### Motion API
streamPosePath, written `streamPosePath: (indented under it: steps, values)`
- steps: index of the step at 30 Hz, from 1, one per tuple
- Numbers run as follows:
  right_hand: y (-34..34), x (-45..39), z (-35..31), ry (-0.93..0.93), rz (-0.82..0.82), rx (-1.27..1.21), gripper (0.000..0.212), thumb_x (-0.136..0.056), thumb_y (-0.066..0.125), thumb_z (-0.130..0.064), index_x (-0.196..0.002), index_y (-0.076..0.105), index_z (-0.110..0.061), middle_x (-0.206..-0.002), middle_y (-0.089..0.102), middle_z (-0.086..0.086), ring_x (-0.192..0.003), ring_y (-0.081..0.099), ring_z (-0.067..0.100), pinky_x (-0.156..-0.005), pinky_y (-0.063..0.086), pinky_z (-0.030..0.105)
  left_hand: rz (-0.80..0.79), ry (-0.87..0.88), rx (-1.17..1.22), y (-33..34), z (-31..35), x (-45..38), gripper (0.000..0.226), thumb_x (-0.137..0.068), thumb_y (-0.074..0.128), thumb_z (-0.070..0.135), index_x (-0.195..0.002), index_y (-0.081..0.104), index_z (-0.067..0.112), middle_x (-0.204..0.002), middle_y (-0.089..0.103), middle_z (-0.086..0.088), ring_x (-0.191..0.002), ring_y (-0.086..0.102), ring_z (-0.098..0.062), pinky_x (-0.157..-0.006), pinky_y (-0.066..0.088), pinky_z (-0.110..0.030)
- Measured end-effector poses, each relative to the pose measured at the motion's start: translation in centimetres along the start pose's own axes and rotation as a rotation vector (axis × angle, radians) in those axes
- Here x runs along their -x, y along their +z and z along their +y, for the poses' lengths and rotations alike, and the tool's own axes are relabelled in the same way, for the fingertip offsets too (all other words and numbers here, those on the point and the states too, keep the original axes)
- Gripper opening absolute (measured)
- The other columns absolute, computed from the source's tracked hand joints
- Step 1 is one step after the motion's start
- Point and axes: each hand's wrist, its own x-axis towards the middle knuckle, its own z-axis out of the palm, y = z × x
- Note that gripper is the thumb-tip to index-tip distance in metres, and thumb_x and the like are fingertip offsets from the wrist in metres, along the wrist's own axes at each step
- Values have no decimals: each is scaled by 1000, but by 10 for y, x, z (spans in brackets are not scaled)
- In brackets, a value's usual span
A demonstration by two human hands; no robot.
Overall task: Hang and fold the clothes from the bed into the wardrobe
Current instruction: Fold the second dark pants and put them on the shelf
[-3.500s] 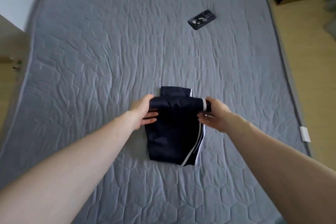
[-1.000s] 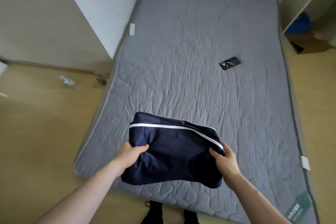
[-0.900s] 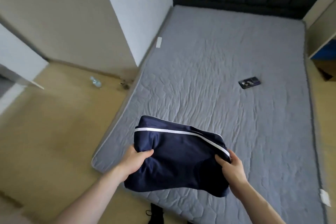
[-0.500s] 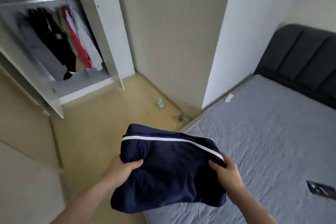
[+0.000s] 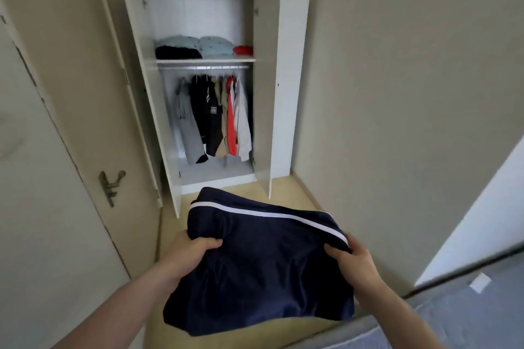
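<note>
Facing wardrobe (image 5: 198,79): left hand (image 5: 190,249), right hand (image 5: 351,261) each pinching folded garment (image 5: 261,269) edges, keeping fold intact.

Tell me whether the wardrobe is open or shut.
Open: both wardrobe doors swing outward, showing hanging clothes and folded piles.

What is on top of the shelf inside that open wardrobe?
On the shelf lie folded clothes: two light blue piles, a dark one and something red. What sits behind them is hidden.
</note>
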Motion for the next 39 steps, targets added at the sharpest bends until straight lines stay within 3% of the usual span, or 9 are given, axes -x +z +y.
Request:
streamPosePath:
  steps: [5, 9, 15, 18, 21, 24, 29, 35, 39]
  values:
    - [49, -74, -57, -59, -78, -6, 27, -91, 70, -8, -106, 74, -31, -96, 80, -4, -85, 78, 17, -69, 61, 31, 41, 41, 26, -41, 62, -60, 44, -67, 85, 26, -109, 74, 20, -93, 80, 0, -87, 78, -25, -86, 61, -44]
    - [85, -145, -98, -95, -147, 3, 28, -92, 69, -5, -108, 74, -28, -97, 80, 0, -86, 78, 19, -72, 61, 34, 49, 47, 32, -63, 109, -114, 57, -60, 85, 29, -114, 73, 17, -97, 80, -3, -91, 77, -28, -89, 60, -44]
    - [136, -238, -158, -99, -233, -7, 28, -92, 69, -6, -112, 72, -26, -93, 80, -2, -83, 78, 20, -64, 62, 29, 131, 56, 55, -90, 169, -186, 52, -74, 84, 21, -123, 68, 12, -105, 78, -9, -94, 76, -32, -88, 60, -44]
    - [165, -277, -192, -125, -267, 12, 29, -92, 69, -7, -116, 71, -24, -98, 80, 1, -90, 77, 25, -76, 64, 38, 189, 94, 66, -109, 198, -215, 47, -76, 84, 18, -120, 69, 10, -99, 79, -8, -88, 77, -30, -78, 61, -40]
    - [195, -307, -222, -143, -314, 29, 32, -93, 68, -6, -121, 69, -22, -109, 77, 6, -101, 73, 30, -93, 60, 48, 232, 89, 72, -129, 221, -244, 47, -76, 84, 18, -119, 68, 9, -103, 78, -11, -91, 76, -33, -83, 61, -43]
    - [223, -342, -248, -157, -342, 25, 32, -93, 68, -6, -121, 68, -23, -111, 75, 7, -102, 72, 31, -92, 60, 48, 268, 97, 79, -149, 241, -279, 42, -74, 85, 20, -112, 70, 11, -97, 79, -10, -88, 76, -33, -83, 61, -44]
    - [276, -410, -291, -185, -338, 8, 33, -93, 67, -4, -121, 69, -21, -111, 76, 8, -103, 72, 32, -92, 59, 47, 221, 151, 95, -183, 285, -354, 34, -79, 81, 17, -111, 69, 15, -86, 80, -4, -75, 78, -24, -64, 58, -32]
    - [335, -491, -343, -240, -285, -5, 34, -92, 66, -3, -119, 70, -22, -107, 78, 5, -101, 72, 30, -83, 59, 41, 175, 184, 114, -223, 348, -451, 53, -73, 85, 19, -122, 66, 13, -109, 77, -11, -99, 74, -35, -95, 57, -50]
    - [364, -536, -371, -275, -239, -7, 38, -92, 67, -5, -127, 68, -21, -115, 75, 9, -106, 70, 34, -100, 56, 52, 151, 230, 103, -239, 388, -509, 44, -76, 84, 17, -115, 66, 14, -106, 76, -10, -96, 73, -34, -79, 58, -42]
